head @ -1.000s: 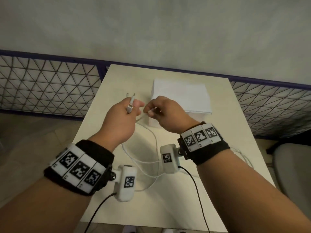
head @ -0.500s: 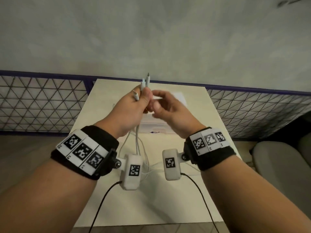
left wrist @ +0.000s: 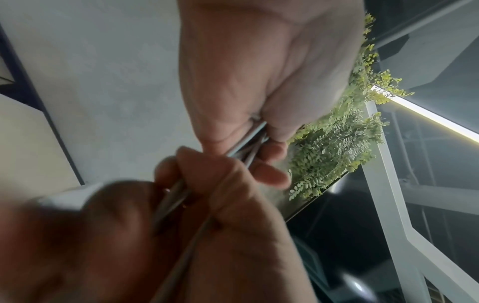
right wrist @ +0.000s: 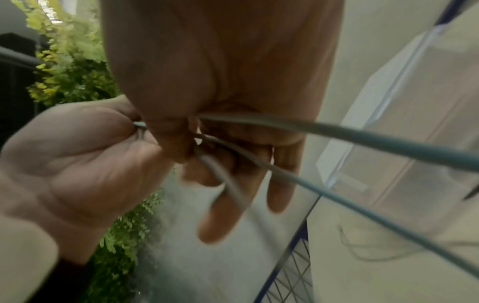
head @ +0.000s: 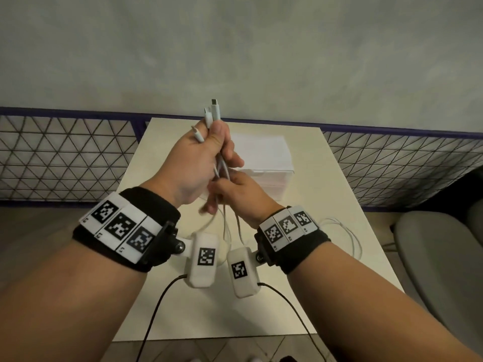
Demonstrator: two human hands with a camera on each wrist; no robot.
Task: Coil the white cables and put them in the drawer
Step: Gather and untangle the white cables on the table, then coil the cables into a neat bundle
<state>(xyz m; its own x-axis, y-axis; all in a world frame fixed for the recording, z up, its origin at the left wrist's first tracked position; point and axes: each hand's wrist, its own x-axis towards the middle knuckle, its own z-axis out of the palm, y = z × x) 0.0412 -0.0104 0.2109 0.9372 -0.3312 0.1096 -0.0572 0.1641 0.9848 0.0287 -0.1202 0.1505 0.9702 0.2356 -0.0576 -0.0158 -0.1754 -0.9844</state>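
My left hand (head: 201,155) is raised above the table and grips a bundle of white cables (head: 222,168), with three plug ends (head: 213,113) sticking up out of the fist. Just below it my right hand (head: 235,192) pinches the same strands, which hang down to the tabletop in loose loops (head: 227,233). The left wrist view has the cables (left wrist: 249,141) running from the left hand's fingers into the right hand's grip. In the right wrist view several strands (right wrist: 337,131) fan out from the right fingers. A white drawer box (head: 264,163) stands shut behind the hands.
The cream table (head: 326,296) backs onto a grey wall, with blue-framed mesh fencing (head: 65,158) on both sides. More white cable (head: 347,231) lies near the table's right edge. A grey chair (head: 439,270) stands to the right.
Both hands rose from the tabletop with the cables. The plug ends were gathered upright in the left fist, and the right hand slid down the strands below it.
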